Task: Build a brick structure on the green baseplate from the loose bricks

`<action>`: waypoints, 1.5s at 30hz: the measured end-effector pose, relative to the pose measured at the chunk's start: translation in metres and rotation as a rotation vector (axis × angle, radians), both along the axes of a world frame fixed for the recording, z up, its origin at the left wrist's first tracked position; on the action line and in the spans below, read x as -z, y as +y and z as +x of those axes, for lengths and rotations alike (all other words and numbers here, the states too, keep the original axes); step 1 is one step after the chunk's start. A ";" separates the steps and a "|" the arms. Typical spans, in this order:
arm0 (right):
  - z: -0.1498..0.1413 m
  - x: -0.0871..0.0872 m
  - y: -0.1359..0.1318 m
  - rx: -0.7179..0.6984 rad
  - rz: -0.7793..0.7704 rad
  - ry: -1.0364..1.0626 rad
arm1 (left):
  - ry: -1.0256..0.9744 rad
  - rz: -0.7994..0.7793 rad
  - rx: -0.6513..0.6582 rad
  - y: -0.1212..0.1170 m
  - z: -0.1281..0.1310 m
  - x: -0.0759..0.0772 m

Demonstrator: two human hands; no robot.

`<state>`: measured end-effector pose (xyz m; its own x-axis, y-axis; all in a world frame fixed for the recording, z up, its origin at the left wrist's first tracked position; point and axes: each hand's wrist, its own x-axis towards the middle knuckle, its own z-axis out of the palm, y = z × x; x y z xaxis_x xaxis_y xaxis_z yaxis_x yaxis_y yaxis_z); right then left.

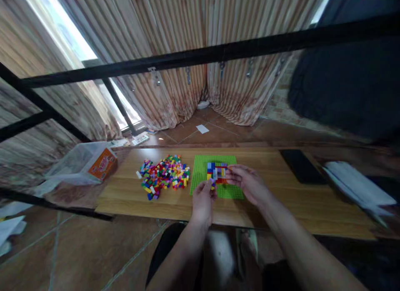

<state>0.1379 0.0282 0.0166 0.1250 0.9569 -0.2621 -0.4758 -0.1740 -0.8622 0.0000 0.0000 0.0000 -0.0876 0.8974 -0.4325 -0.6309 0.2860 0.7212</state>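
Note:
On a green baseplate [200, 166] stands a low structure of toy building bricks [221, 174] in blue, red, yellow and pale lilac. My left hand [202, 201] is at its near left corner, thumb and fingers pinched on a small purple brick [213, 181]. From the right, my right hand [246, 182] reaches in with its fingers closed together at the structure's right side. A bit of orange shows by its fingertips. Whether that hand holds a loose brick or presses the structure is too small to tell.
Left of the baseplate, a heap of loose bricks [167, 172] covers part of the wooden table [265, 216]. A clear plastic box [79, 161] with an orange label stands beyond the left end. A black phone-like slab [301, 166] lies right. A dark metal bar [193, 59] crosses above.

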 end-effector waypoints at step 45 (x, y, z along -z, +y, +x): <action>-0.034 0.039 0.060 -0.202 0.537 -1.501 | -0.095 0.041 -0.019 0.015 -0.022 -0.001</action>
